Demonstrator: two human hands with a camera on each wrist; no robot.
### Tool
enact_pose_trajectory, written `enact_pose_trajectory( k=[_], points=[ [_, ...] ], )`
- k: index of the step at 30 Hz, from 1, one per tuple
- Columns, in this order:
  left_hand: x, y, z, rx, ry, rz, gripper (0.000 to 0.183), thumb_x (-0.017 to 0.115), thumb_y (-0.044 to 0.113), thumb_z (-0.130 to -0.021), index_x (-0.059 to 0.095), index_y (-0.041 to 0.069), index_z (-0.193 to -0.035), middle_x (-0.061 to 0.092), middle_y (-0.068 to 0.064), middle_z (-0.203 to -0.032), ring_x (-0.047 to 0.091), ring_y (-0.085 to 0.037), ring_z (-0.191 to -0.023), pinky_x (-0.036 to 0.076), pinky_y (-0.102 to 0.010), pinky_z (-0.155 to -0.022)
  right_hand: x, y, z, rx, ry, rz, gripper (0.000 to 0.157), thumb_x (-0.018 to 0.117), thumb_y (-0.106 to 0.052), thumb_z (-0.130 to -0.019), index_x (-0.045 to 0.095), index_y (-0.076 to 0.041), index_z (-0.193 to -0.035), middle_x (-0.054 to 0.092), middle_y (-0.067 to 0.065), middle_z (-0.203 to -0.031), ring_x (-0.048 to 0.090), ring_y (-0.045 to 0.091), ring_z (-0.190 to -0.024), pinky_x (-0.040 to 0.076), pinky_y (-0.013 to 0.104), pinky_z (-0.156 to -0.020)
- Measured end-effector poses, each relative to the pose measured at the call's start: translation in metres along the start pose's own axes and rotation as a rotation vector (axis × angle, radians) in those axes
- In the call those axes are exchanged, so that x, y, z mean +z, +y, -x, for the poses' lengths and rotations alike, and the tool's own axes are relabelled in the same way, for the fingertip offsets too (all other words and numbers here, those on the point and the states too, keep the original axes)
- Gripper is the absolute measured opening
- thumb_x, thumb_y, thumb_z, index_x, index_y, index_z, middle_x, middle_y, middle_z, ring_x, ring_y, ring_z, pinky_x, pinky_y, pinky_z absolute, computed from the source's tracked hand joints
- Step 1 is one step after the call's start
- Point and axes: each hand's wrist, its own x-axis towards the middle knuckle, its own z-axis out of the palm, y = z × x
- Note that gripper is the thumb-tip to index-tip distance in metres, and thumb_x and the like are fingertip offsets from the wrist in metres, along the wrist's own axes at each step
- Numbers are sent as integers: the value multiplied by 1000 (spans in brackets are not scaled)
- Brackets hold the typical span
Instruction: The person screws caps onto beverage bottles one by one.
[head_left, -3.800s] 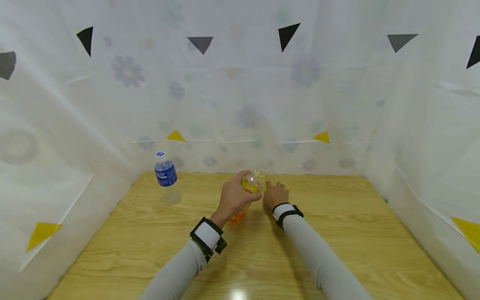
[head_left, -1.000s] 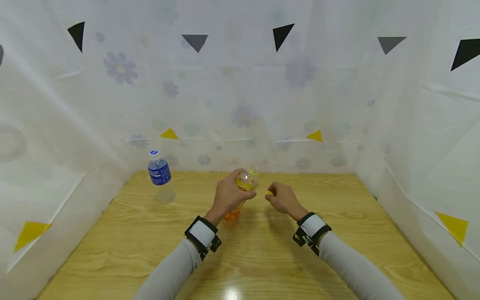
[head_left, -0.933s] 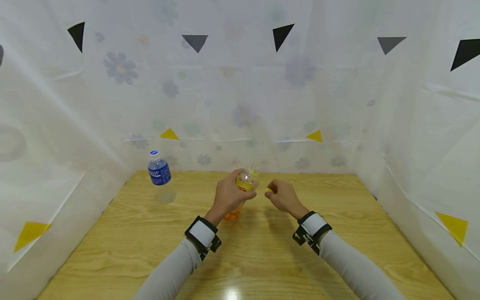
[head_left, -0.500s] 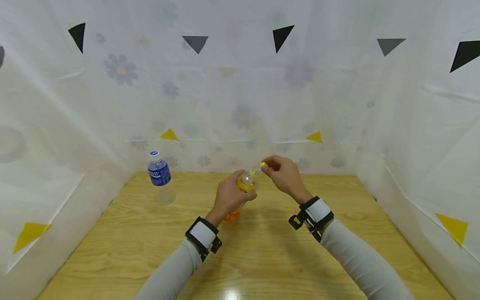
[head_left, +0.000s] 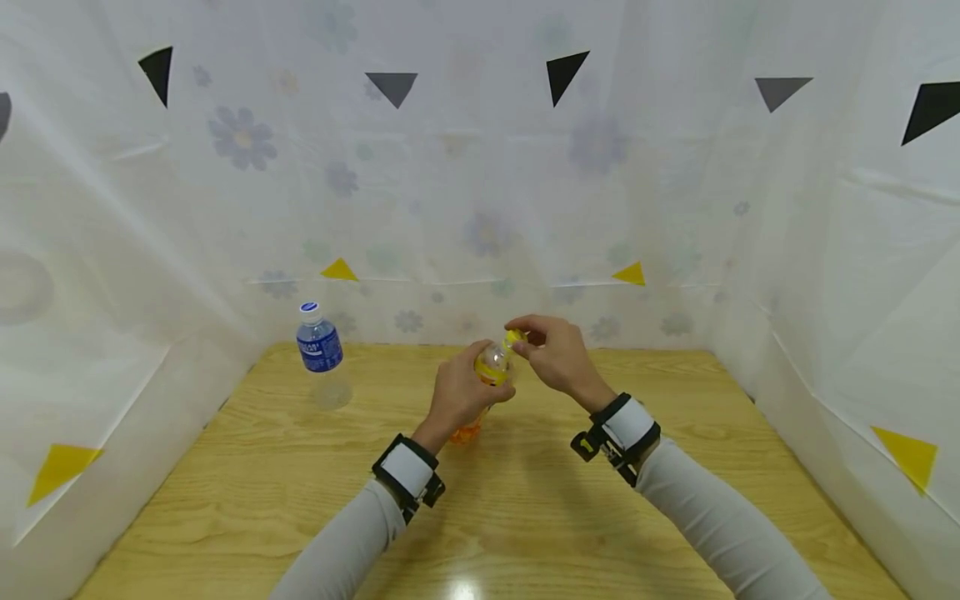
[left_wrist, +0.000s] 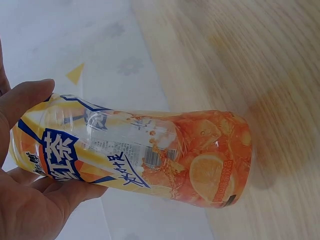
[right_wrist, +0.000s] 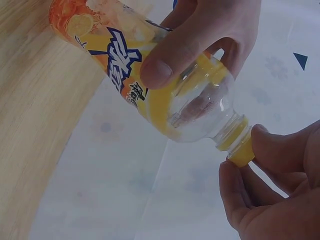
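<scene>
My left hand grips the upper body of a clear plastic drink bottle, thumb on one side and fingers on the other. In the left wrist view its yellow and orange label shows orange slices, with the base close over the tabletop. The bottle leans to the right in the head view. With thumb and fingertips, my right hand pinches a yellow cap. The right wrist view shows that cap over the bottle's mouth, just above the yellow neck ring.
Another bottle, with a blue label and white cap, stands upright at the table's back left. The wooden table is bounded at the back and sides by white flower-patterned sheeting bearing black, grey and yellow triangles.
My right hand has risen from low beside the bottle, then moved left, bringing the yellow cap onto the bottle's mouth. My left hand keeps its grip, almost still over the last second.
</scene>
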Motion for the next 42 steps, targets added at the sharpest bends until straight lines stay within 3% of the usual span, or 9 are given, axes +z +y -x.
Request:
enact_pose_trajectory(
  k=[7,26,33,36,42],
  points=[
    [-1,0,0,-13,-3,-7,71,87,29,-78,57,13,-141,73,-8,-110,69,-21,-86,56,-33,-71,0,0,0,-16,-10,-13,30,64,-2,-95,72,-9,-124,71,14,-123,71,35,-109,58,50,-88],
    [-2,0,2,-17,1,-7,70,87,29,-79,58,14,-141,73,-8,-110,69,-21,-87,56,-34,-71,1,-3,0,-34,-28,-54,35,57,8,-94,72,-5,-123,71,16,-125,67,35,-118,56,48,-94],
    [-1,0,1,-20,4,-4,71,87,29,-78,57,15,-141,73,-8,-111,70,-21,-88,56,-33,-71,1,-2,0,-34,-25,-35,35,58,8,-94,72,-6,-123,71,17,-125,68,36,-116,57,48,-92],
    [0,-1,1,-19,5,-4,71,87,29,-78,58,15,-141,73,-8,-111,69,-21,-87,56,-33,-71,0,-2,1,-29,-29,-32,35,59,6,-95,71,-6,-125,70,17,-126,69,36,-114,59,46,-85],
    [1,-1,1,-10,3,2,69,87,29,-78,59,15,-139,73,-8,-109,69,-21,-86,56,-33,-70,1,-3,2,-18,-14,14,30,65,-7,-97,71,-4,-126,73,15,-113,71,31,-94,57,41,-74]
  ],
)
